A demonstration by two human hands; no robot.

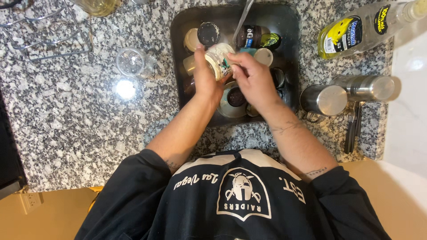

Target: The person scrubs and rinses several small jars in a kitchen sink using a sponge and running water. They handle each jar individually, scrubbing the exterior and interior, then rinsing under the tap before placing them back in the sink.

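Small jar (219,59) was held tilted over sink (291,58), mouth turned right, under thin stream of water (242,20). Left hand (205,78) was wrapped around jar body; right hand (251,75) was pinched on scrubbing pad (226,67) at jar mouth. Best scrubbed with jar kept firmly braced, low over sink. Other jars and lids (263,56) were piled beneath. Upturned glass (131,62) stood left on counter (80,120); soap bottle (360,29) and steel cup (324,101) lay right.

Head cam, straight down, close over sink (291,53)
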